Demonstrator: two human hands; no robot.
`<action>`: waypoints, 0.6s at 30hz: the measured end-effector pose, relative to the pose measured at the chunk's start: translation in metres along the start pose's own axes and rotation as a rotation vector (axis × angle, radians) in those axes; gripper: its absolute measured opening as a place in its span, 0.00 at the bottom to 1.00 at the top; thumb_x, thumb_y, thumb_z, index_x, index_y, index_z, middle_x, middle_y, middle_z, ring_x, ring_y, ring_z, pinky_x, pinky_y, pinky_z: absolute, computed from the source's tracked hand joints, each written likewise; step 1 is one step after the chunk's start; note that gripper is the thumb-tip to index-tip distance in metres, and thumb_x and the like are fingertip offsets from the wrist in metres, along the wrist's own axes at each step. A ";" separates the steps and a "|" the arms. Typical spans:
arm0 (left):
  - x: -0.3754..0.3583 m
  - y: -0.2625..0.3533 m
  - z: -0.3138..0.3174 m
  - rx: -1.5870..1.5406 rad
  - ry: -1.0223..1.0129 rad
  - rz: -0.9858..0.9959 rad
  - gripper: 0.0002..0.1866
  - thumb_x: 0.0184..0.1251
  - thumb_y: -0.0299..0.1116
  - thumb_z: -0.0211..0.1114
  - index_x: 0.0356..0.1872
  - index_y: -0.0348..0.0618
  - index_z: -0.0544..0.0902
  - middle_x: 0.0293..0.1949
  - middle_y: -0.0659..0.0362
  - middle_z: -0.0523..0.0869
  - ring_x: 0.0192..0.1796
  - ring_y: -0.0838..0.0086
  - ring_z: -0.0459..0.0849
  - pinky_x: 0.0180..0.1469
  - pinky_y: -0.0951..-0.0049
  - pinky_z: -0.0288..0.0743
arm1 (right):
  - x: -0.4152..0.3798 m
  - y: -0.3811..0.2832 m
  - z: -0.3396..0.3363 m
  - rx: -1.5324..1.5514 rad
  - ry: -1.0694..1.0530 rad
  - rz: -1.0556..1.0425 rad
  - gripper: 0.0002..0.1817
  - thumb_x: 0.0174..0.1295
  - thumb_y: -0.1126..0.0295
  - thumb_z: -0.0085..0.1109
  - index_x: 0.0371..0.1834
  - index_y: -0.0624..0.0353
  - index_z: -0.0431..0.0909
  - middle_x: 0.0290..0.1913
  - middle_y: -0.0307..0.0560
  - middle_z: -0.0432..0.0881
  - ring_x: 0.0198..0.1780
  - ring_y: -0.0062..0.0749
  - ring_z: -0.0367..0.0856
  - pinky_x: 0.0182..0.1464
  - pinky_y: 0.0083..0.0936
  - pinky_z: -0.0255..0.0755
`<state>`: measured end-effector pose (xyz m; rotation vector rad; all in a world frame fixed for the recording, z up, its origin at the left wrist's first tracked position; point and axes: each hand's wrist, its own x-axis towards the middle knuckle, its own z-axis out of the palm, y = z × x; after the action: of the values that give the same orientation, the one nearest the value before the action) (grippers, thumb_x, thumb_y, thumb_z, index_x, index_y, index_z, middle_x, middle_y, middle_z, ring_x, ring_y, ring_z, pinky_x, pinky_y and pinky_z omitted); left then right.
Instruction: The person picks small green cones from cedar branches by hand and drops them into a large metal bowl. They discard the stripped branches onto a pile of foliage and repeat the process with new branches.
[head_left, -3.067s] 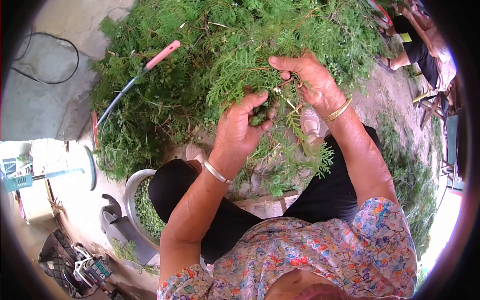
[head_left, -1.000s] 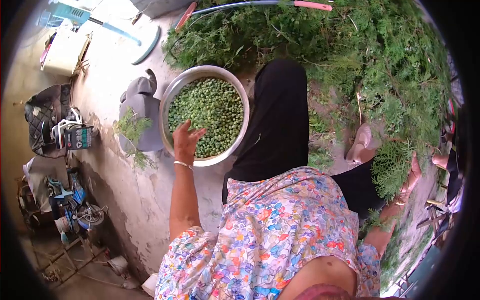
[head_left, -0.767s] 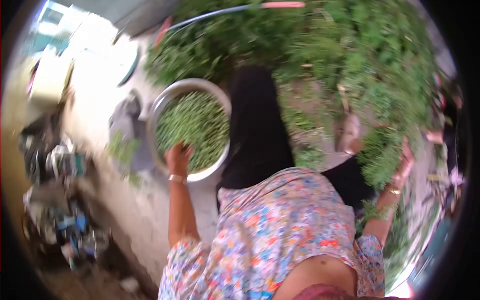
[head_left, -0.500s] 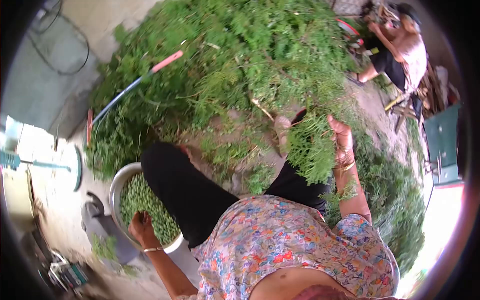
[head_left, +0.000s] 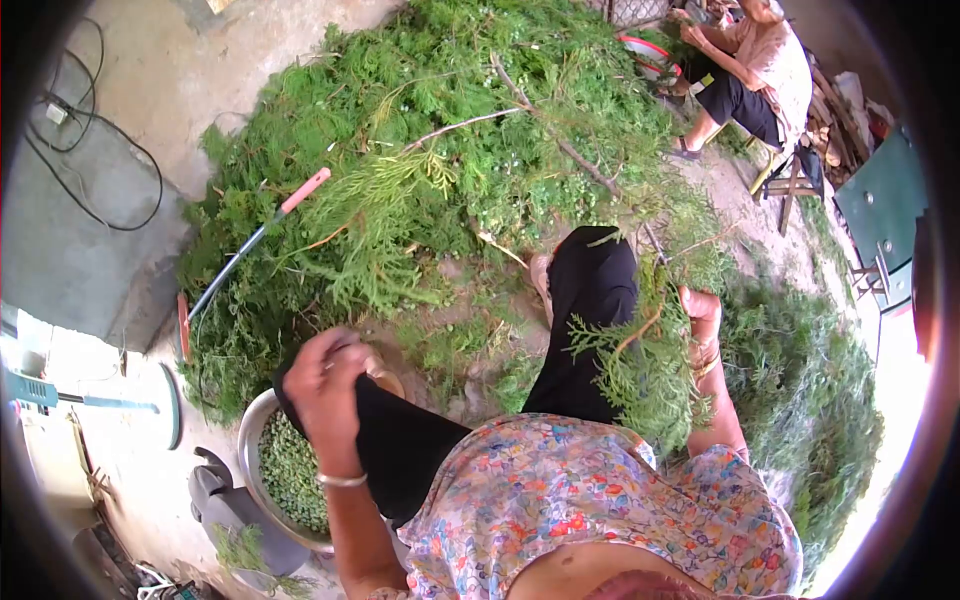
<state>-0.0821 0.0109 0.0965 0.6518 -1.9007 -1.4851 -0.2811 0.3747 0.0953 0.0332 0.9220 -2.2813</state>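
Observation:
My right hand [head_left: 704, 318] is closed on a leafy branch [head_left: 640, 375], whose flat green sprays hang beside my right knee. Over my left knee, my left hand [head_left: 328, 390] is slightly blurred, its fingers loosely bent and apart; I see nothing held in it. Just below and to its left stands a round metal basin [head_left: 246, 455] with many small green seed cones [head_left: 290, 470] inside. A large heap of cut green branches [head_left: 420, 130] spreads in front of my feet, with a long woody branch [head_left: 570, 150] lying on top.
A pole with a pink grip [head_left: 250, 245] leans on the heap's left side. More greenery [head_left: 800, 390] lies at my right. Another person [head_left: 755, 75] sits at the far right near a red-rimmed basin [head_left: 645, 55]. A grey watering can-like object [head_left: 235, 520] and a fan [head_left: 165, 405] stand left.
My left hand has risen from over the basin to above my left knee. My right hand, with its branch, is lower in view. A long woody branch now shows across the heap.

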 end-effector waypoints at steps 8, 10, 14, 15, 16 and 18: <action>0.077 0.011 0.132 0.034 -0.273 -0.025 0.47 0.47 0.27 0.74 0.69 0.40 0.56 0.68 0.45 0.59 0.67 0.58 0.64 0.64 0.59 0.67 | -0.017 -0.002 0.014 -0.080 -0.028 -0.081 0.20 0.50 0.70 0.64 0.42 0.76 0.77 0.37 0.58 0.83 0.33 0.44 0.84 0.41 0.37 0.79; 0.109 0.014 0.153 -0.075 -0.307 0.003 0.45 0.47 0.27 0.73 0.69 0.40 0.58 0.69 0.46 0.58 0.67 0.58 0.64 0.64 0.61 0.67 | -0.018 -0.002 0.019 -0.091 -0.043 -0.090 0.19 0.50 0.70 0.65 0.41 0.76 0.77 0.37 0.57 0.84 0.32 0.43 0.84 0.41 0.37 0.80; 0.121 0.023 0.176 -0.439 -0.504 0.026 0.29 0.56 0.23 0.66 0.61 0.37 0.69 0.56 0.48 0.76 0.55 0.60 0.78 0.53 0.63 0.77 | -0.018 -0.002 0.028 -0.120 -0.058 -0.107 0.19 0.49 0.70 0.65 0.40 0.75 0.78 0.36 0.57 0.84 0.32 0.42 0.84 0.40 0.36 0.80; 0.118 0.015 0.180 -0.575 -0.660 -0.097 0.22 0.58 0.24 0.64 0.55 0.35 0.73 0.50 0.49 0.79 0.52 0.62 0.80 0.48 0.64 0.80 | -0.017 0.001 0.031 -0.128 -0.057 -0.113 0.19 0.49 0.70 0.65 0.39 0.75 0.78 0.36 0.56 0.84 0.32 0.42 0.84 0.40 0.35 0.80; 0.112 0.013 0.183 -0.707 -0.817 -0.228 0.15 0.59 0.24 0.63 0.48 0.33 0.77 0.44 0.51 0.82 0.48 0.64 0.82 0.43 0.65 0.82 | -0.017 0.002 0.036 -0.139 -0.057 -0.122 0.18 0.49 0.70 0.65 0.39 0.75 0.78 0.36 0.56 0.84 0.32 0.41 0.84 0.39 0.35 0.80; 0.092 0.006 0.184 -0.758 -0.859 -0.316 0.08 0.60 0.24 0.61 0.39 0.31 0.79 0.36 0.52 0.83 0.41 0.65 0.84 0.39 0.64 0.83 | -0.015 0.004 0.041 -0.169 -0.036 -0.147 0.18 0.49 0.70 0.65 0.38 0.75 0.78 0.36 0.56 0.84 0.31 0.41 0.84 0.39 0.35 0.80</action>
<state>-0.2796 0.0680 0.0888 -0.0908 -1.5577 -2.7863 -0.2586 0.3552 0.1275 -0.1531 1.1276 -2.3204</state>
